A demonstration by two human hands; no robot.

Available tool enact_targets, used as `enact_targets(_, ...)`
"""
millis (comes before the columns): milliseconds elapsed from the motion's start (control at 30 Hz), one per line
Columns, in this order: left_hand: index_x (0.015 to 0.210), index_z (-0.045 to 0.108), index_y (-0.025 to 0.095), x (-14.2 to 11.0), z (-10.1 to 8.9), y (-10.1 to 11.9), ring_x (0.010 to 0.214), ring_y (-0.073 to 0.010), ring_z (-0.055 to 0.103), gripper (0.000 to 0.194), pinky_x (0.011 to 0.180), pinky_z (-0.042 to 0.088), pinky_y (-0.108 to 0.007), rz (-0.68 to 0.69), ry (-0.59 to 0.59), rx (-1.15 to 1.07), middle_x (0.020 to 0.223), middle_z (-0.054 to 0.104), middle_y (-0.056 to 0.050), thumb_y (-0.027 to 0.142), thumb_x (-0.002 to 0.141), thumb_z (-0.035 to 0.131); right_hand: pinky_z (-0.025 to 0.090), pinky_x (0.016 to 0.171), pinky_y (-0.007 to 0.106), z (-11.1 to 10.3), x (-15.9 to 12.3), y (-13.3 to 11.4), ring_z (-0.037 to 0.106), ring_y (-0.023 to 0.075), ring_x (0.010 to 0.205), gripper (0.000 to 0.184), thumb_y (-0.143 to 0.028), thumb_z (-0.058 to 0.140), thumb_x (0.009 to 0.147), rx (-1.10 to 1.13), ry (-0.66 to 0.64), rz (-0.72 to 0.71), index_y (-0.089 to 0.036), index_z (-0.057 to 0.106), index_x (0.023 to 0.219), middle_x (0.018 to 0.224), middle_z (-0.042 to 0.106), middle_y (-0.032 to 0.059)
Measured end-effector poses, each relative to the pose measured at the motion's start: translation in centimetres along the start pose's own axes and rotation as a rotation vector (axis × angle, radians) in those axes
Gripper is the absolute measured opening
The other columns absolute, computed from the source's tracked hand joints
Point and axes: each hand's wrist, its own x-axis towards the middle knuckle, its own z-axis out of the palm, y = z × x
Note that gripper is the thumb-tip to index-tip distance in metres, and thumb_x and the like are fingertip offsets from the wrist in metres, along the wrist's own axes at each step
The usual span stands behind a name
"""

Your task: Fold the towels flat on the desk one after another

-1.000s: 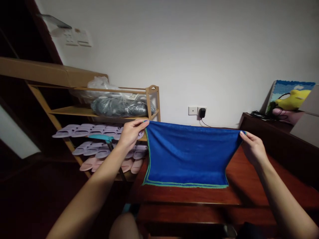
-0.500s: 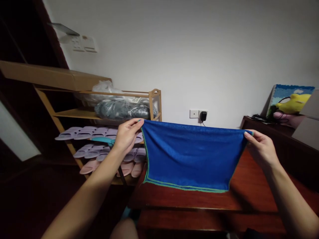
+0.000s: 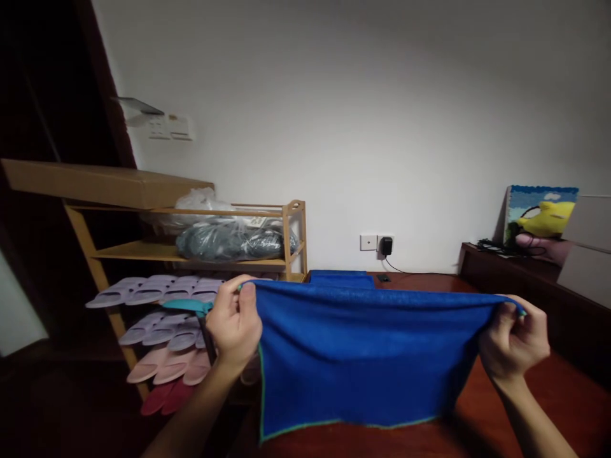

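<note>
A blue cloth with green edging hangs stretched between my two hands above the dark red wooden table. My left hand is closed on its upper left corner, thumb pressed over the fabric. At the upper right corner my right hand grips the cloth in curled fingers. Behind the top edge, another piece of folded blue fabric lies at the far side of the table, partly hidden by the hanging cloth.
A wooden rack at left holds several slippers, plastic-wrapped bundles and a cardboard box. A black plug sits in the wall socket. At right stands a dark cabinet with a yellow plush toy.
Both hands have come lower in view with the cloth and turned, their fingers now curled further around its corners. The view has tilted up, and the folded blue fabric behind now shows.
</note>
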Motion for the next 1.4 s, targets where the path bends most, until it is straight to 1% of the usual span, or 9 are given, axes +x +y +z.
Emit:
enact_targets(133,0.090,0.063,0.020,1.0,-0.5,0.6,0.057,-0.0109,0.051,0.018,0.057,0.042,-0.022,-0.032,0.003,0.005,0.077,0.061,-0.001,0.035,0.090,0.051,0.041,0.060,0.027,0.6,0.8,-0.2,0.054,0.0140,0.062,0.035,-0.044,0.048,0.087,0.017,-0.005,0.003,-0.013,0.063,0.091,0.078,0.061,0.0074)
enact_targets(233,0.089,0.061,0.020,2.0,0.8,0.0,0.053,-0.0102,0.046,0.020,0.050,0.038,-0.021,-0.082,-0.076,-0.065,0.068,0.055,0.001,0.038,0.089,0.051,0.040,0.060,0.025,1.9,1.3,-0.1,0.053,0.0131,0.062,0.037,-0.046,0.047,0.088,0.030,-0.097,0.011,-0.013,0.062,0.091,0.075,0.060,0.0059)
enact_targets(367,0.087,0.058,0.019,2.1,3.5,-3.0,0.044,-0.0082,0.033,0.023,0.041,0.026,-0.019,-0.164,-0.201,-0.139,0.055,0.039,0.007,0.039,0.089,0.049,0.040,0.060,0.024,4.3,1.1,1.1,0.051,0.0126,0.060,0.040,-0.050,0.044,0.088,0.065,-0.256,0.043,-0.014,0.061,0.092,0.071,0.058,0.0036)
enact_targets(500,0.091,0.059,0.017,0.9,5.6,-6.3,0.047,-0.0080,0.038,0.024,0.047,0.029,-0.018,-0.144,-0.234,-0.051,0.058,0.041,0.007,0.038,0.090,0.046,0.039,0.059,0.023,6.7,-0.2,3.1,0.052,0.0133,0.060,0.042,-0.052,0.040,0.089,0.011,-0.373,0.055,-0.015,0.060,0.093,0.073,0.060,0.0043)
enact_targets(633,0.092,0.059,0.017,-0.1,6.8,-8.1,0.047,-0.0080,0.037,0.026,0.049,0.029,-0.019,-0.138,-0.226,-0.005,0.056,0.039,0.007,0.039,0.091,0.044,0.039,0.060,0.024,8.2,-1.4,4.6,0.055,0.0154,0.064,0.046,-0.054,0.036,0.089,-0.024,-0.402,0.070,-0.016,0.060,0.096,0.080,0.064,0.0070)
enact_targets(933,0.094,0.059,0.018,2.0,7.8,-7.9,0.051,-0.0097,0.046,0.028,0.053,0.035,-0.019,-0.107,-0.227,0.031,0.059,0.047,0.006,0.040,0.091,0.043,0.039,0.062,0.025,10.4,-0.2,4.6,0.054,0.0152,0.065,0.041,-0.051,0.037,0.089,0.008,-0.378,0.036,-0.017,0.059,0.095,0.080,0.062,0.0060)
enact_targets(1067,0.084,0.063,0.017,4.3,9.4,-7.8,0.065,-0.0138,0.055,0.027,0.062,0.041,-0.021,-0.128,-0.345,0.003,0.071,0.060,0.000,0.038,0.086,0.046,0.037,0.060,0.024,12.9,1.4,5.2,0.050,0.0134,0.063,0.040,-0.053,0.041,0.087,0.141,-0.457,0.082,-0.017,0.058,0.086,0.073,0.057,0.0021)
enact_targets(1233,0.074,0.069,0.016,6.0,9.7,-9.3,0.060,-0.0141,0.053,0.024,0.057,0.040,-0.023,-0.284,-0.503,-0.066,0.067,0.063,-0.002,0.038,0.071,0.061,0.028,0.049,0.023,14.3,2.7,7.1,0.035,0.0095,0.053,0.045,-0.061,0.054,0.076,0.288,-0.824,0.251,-0.017,0.057,0.068,0.057,0.044,-0.0036)
enact_targets(1400,0.082,0.067,0.013,5.9,8.1,-9.3,0.034,-0.0066,0.042,0.031,0.034,0.023,-0.016,-0.739,-0.658,-0.315,0.051,0.059,0.001,0.040,0.066,0.070,0.022,0.045,0.023,13.3,2.3,7.7,0.030,0.0074,0.050,0.042,-0.058,0.064,0.069,0.335,-0.902,0.493,-0.016,0.064,0.075,0.056,0.043,-0.0049)
